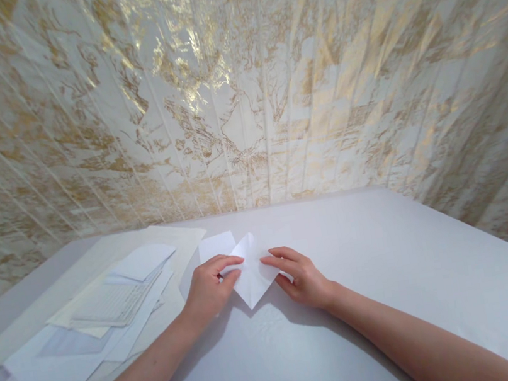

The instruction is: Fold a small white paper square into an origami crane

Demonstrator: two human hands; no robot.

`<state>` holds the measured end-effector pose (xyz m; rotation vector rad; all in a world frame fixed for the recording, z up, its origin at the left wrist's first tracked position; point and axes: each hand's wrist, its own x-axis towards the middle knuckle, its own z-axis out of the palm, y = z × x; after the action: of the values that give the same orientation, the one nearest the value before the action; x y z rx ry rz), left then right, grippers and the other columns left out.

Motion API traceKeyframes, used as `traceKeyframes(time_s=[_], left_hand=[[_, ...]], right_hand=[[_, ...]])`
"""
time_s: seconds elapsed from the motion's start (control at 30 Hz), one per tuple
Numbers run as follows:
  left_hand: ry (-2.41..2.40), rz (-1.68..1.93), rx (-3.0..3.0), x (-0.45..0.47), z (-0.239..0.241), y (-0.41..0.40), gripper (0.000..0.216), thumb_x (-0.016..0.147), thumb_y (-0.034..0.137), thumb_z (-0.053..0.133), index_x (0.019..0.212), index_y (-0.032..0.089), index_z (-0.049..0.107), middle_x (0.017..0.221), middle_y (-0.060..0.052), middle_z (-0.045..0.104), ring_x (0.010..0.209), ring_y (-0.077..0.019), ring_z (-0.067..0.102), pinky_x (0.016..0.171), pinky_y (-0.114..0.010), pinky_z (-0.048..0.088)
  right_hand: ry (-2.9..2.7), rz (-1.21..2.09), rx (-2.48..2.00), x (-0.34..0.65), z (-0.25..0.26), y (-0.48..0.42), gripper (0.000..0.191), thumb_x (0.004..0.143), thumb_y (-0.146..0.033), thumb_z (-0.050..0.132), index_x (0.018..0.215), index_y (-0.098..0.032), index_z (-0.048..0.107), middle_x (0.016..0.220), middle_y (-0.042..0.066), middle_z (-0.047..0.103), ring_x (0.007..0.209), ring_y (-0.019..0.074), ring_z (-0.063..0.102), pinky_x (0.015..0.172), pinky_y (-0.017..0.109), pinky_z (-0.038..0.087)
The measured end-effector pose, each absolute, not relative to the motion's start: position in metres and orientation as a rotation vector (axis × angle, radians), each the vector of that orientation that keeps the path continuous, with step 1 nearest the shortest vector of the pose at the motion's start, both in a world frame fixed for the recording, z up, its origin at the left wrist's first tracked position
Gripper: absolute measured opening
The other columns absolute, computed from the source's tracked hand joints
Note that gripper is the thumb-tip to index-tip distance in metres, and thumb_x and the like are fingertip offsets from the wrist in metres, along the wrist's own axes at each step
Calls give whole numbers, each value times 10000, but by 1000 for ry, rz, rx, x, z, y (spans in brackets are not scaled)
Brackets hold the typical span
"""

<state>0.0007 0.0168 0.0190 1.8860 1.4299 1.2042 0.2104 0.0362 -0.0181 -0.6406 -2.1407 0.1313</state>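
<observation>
A white sheet of paper (253, 276) with crease lines is held between my hands, one corner pointing toward me and another away. My left hand (210, 283) grips its left side, thumb and forefinger lying near the middle. On the opposite side my right hand (299, 273) pinches the right corner, with its fingers on top and the thumb below. The sheet looks raised a little over the table, casting a shadow beneath. Just behind it lies another white piece of paper (216, 245), partly covered by the held sheet and my left hand.
To the left, a loose pile of papers (145, 262) and envelopes spreads over larger cream sheets (184, 236). One sheet in the pile bears printed lines (109, 304). The white table (388, 259) ends at a white and gold patterned curtain (244, 122).
</observation>
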Motion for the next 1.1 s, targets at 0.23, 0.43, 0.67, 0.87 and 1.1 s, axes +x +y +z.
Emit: traceKeyframes(time_s=[0.23, 0.43, 0.67, 0.87, 1.1], left_hand=[[1436, 1244, 1840, 6, 13, 15, 239, 625, 234, 606, 841, 250, 708, 904, -25, 702, 860, -229, 609, 749, -302, 460], [1487, 1232, 1888, 1, 15, 19, 149, 624, 223, 599, 717, 244, 714, 788, -22, 705, 722, -205, 609, 724, -290, 449], [1447, 1250, 1843, 6, 16, 14, 195, 607, 241, 608, 770, 254, 713, 845, -13, 708, 817, -228, 607, 702, -278, 450], [1571, 1214, 1891, 4, 19, 14, 248, 617, 208, 590, 835, 236, 705, 825, 0, 702, 486, -132, 519, 557, -248, 419], [1549, 1205, 1726, 6, 22, 12, 237, 608, 232, 588, 821, 196, 686, 620, 26, 626, 385, -77, 379, 436, -213, 329]], right_hand=[[-2243, 158, -560, 204, -14, 29, 593, 669, -25, 471, 1231, -209, 429, 1097, 129, 573, 949, 219, 559, 790, 352, 480], [-2225, 95, -660, 209, -14, 35, 401, 718, -84, 493, 1103, -181, 550, 1019, 146, 592, 917, 226, 567, 773, 363, 485], [-2238, 163, -651, 208, -14, 34, 370, 722, -93, 490, 1048, -235, 596, 1020, 93, 598, 898, 203, 572, 777, 329, 477], [-2180, 198, -664, 210, -11, 35, 371, 711, -61, 478, 1019, -217, 612, 987, 112, 598, 890, 203, 581, 739, 325, 493], [-2173, 415, -619, 205, -11, 32, 373, 740, -77, 495, 1057, -235, 612, 1019, 97, 599, 890, 185, 596, 726, 292, 499]])
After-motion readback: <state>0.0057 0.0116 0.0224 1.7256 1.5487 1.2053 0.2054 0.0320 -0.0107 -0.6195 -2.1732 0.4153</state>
